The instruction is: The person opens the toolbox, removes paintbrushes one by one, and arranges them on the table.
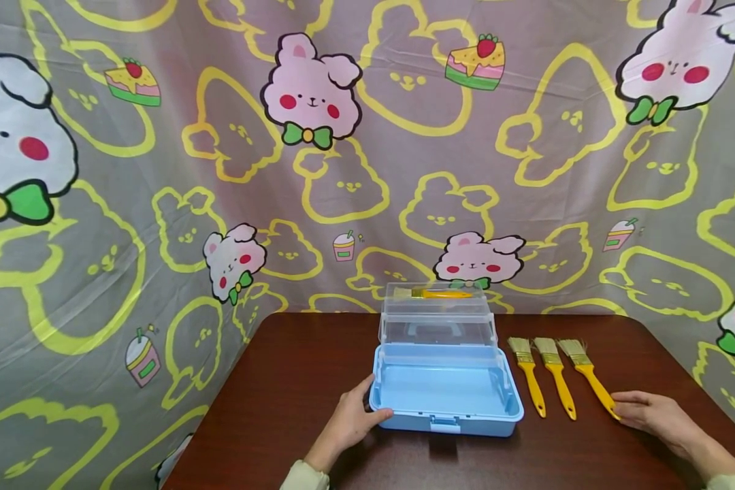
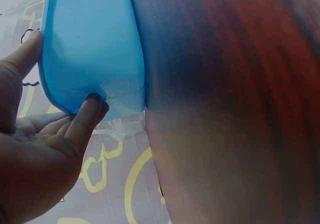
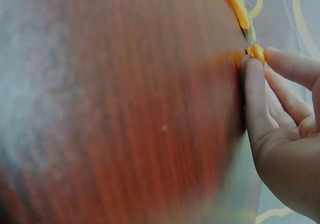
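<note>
An open blue plastic box (image 1: pixel 416 422) stands on the dark brown table (image 1: pixel 294 381), with clear tiered trays (image 1: pixel 437 327) raised behind it. One yellow-handled brush (image 1: pixel 435 293) lies in the top tray. My left hand (image 1: pixel 358 415) grips the box's front left corner (image 2: pixel 90 44), thumb on the rim and fingers (image 2: pixel 92 104) against the wall. Right of the box lie three more yellow-handled brushes. My right hand (image 1: pixel 627 407) pinches the handle end (image 3: pixel 256 53) of the rightmost brush (image 1: pixel 591 378), which still lies on the table.
The other two brushes (image 1: pixel 557 381) (image 1: pixel 529 381) lie side by side between the box and the pinched one, bristles pointing away. A cartoon-print cloth (image 1: pixel 367 170) hangs behind and around the table. The table's right edge is close to my right hand.
</note>
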